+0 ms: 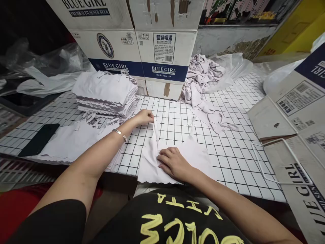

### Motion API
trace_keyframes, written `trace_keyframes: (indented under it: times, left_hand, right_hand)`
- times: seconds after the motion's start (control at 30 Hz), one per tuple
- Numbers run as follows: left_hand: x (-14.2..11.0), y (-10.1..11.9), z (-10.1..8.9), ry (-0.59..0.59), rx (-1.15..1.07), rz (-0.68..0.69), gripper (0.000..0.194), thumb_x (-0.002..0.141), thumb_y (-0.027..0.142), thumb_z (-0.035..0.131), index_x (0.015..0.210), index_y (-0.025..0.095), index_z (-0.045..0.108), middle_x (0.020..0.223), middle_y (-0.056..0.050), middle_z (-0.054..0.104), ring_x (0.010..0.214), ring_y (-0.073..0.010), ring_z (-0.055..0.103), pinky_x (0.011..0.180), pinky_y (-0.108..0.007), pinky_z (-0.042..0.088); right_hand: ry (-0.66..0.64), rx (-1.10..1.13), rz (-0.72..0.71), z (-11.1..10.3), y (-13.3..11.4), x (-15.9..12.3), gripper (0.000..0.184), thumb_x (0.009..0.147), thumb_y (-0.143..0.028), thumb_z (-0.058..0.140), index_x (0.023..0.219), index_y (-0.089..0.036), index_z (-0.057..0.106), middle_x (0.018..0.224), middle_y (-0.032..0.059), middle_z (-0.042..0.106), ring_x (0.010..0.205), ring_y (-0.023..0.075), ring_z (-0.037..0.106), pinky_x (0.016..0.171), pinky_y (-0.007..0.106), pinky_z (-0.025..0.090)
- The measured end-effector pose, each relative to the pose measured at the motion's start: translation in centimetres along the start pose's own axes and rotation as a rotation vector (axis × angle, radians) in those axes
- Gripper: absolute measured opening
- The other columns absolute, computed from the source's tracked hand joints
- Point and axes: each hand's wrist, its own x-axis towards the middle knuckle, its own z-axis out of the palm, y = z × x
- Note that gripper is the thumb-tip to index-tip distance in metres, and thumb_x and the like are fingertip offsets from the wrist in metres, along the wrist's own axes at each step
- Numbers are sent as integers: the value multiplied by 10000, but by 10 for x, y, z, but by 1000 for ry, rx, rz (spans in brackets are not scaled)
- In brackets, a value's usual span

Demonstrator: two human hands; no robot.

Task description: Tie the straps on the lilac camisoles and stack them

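A pale pinkish-white camisole (195, 152) lies spread at the table's front edge, its scalloped hem toward me. Pinched between the thumb and fingers of my left hand (145, 117) is the upper end of one of its shoulder straps (155, 131), drawn out straight away from me. My right hand (175, 163) rests on the fabric near that strap's lower end, fingers laid over the cloth and the thumb apart. The other strap (192, 127) lies loose on the table, to the right.
Left of me are a tall stack of folded camisoles (104, 88), a lower pile (71, 140) and a black phone (39, 139). Cardboard beer boxes (165, 74) stand behind, with a heap of crumpled garments (203, 78) beside them. Another carton (281, 112) borders the right side of the gridded tabletop (236, 159).
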Motion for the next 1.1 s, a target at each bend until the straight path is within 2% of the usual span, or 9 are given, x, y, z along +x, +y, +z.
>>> trace_keyframes:
  times: [0.17,0.3,0.4,0.47,0.57,0.67,0.73,0.87,1.1]
  left_hand:
    - [-60,-3,7,-256,132,-32,353,617,522,705,714,201,595,700,-32,637,634,-185,546,582,-289,364]
    - [-129,-11,31,-243,229,20,304,709,509,639,740,218,561,887,-49,635,817,-236,577,725,-344,398]
    - [-141,-14,33,-209,302,37,224,812,419,558,733,210,533,947,-60,623,934,-266,572,849,-424,393]
    - [-135,-2,30,-86,365,29,208,809,416,593,828,210,571,1022,-87,629,1007,-304,561,905,-485,379]
    - [-127,41,45,55,308,210,397,861,492,566,1149,220,584,1276,-118,585,1211,-330,489,1043,-535,304]
    - [-124,89,90,-162,186,646,637,884,616,479,1425,286,419,1529,-81,374,1415,-311,299,1161,-545,149]
    - [-123,107,122,-350,181,839,750,869,676,439,1503,299,304,1583,-65,248,1471,-298,166,1189,-547,37]
    - [-119,112,149,-504,245,881,819,879,727,300,1543,259,191,1603,-48,119,1491,-275,24,1179,-536,-95]
    - [-115,105,148,-564,86,857,885,838,722,440,1529,204,245,1599,-73,112,1486,-305,7,1149,-577,-154]
  right_hand:
    - [124,3,112,-23,21,-19,252,931,-343,516,1116,-202,613,1136,126,624,1020,266,513,888,432,382]
    - [419,17,696,-65,89,-41,164,883,-345,537,873,-196,606,884,75,645,839,230,549,751,365,403]
    - [510,130,1069,-97,144,-39,237,841,-406,568,719,-205,538,739,19,611,713,184,530,649,307,367]
    - [515,185,1172,-110,169,-26,277,826,-420,577,666,-203,515,677,8,585,673,171,510,622,296,343]
    - [471,260,1191,-113,186,2,299,721,-401,703,597,-196,524,602,6,563,632,165,493,589,290,323]
    - [414,386,1197,-104,190,25,323,538,-263,839,547,-189,524,545,-7,542,583,149,472,544,275,306]
    - [408,491,1210,-101,192,33,327,528,-184,836,550,-186,510,528,-19,522,538,122,443,510,257,297]
    - [444,758,1203,-116,202,40,244,692,-180,755,625,-173,520,522,-37,489,443,61,328,432,215,265]
    - [611,1073,1087,-172,201,48,223,828,-214,668,686,-171,501,476,-80,386,396,31,226,368,170,220]
